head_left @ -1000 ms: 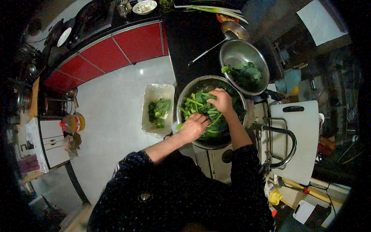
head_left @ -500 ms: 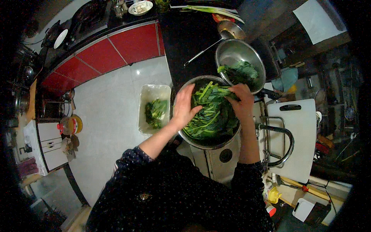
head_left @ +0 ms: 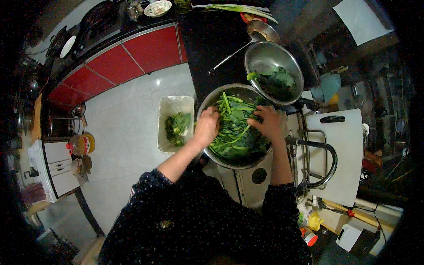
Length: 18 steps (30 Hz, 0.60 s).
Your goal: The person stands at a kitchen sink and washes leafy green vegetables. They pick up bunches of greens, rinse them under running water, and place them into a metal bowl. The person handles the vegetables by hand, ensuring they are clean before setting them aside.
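Note:
A large metal basin (head_left: 204, 102) full of leafy greens (head_left: 238, 128) with long green stems is in front of me. At the basin's left side my left hand (head_left: 206, 128) has its fingers curled down around some of the greens. My right hand (head_left: 268, 123) reaches in from the right, its bent fingers closed on stems and leaves; the fingertips are partly hidden among them. Touching the basin at the far right, a smaller metal bowl (head_left: 265, 55) is tilted, with a few dark green leaves (head_left: 276, 81) inside.
A pale plastic-lined bin (head_left: 165, 104) with green scraps stands left of the basin. To the right are a curved faucet (head_left: 329, 159) and a white cutting board (head_left: 344, 163). Beyond lie a long-handled ladle (head_left: 229, 57), another metal bowl (head_left: 269, 31) and scallions (head_left: 247, 9).
Both hands have moved lower and nearer me into the greens. My left fingers, stretched out before, are now curled. The right hand has come away from the smaller bowl's edge.

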Available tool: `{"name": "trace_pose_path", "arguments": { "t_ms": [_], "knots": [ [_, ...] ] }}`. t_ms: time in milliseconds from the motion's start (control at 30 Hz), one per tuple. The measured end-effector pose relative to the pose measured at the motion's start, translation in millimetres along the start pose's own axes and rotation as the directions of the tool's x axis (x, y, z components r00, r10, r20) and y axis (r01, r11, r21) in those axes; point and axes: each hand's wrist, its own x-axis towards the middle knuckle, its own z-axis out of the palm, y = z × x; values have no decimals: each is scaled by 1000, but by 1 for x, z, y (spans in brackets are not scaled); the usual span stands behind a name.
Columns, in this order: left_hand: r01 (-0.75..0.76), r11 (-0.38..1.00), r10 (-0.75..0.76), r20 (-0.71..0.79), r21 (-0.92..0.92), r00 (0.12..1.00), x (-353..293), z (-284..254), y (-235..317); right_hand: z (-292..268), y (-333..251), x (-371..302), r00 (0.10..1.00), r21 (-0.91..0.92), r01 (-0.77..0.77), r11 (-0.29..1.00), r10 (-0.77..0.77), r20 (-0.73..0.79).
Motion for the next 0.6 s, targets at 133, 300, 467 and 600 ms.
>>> {"name": "trace_pose_path", "arguments": {
  "t_ms": [133, 300, 467, 600],
  "knots": [
    [38, 991, -59, 172, 125, 983, -3, 2, 5, 21, 4, 37, 984, 278, -13, 960, 62, -168],
    [29, 989, -51, 153, 144, 987, -5, -5, 12, 50, -9, 62, 990, 590, 101, 801, -20, -142],
    [-8, 995, 15, -71, 98, 997, 0, -15, 20, 50, -11, 65, 989, 762, 50, 646, 76, -129],
    [-161, 979, 181, -168, 128, 969, 19, -26, 42, -8, -19, 57, 972, 763, 68, 643, 131, -197]
  ]
}}
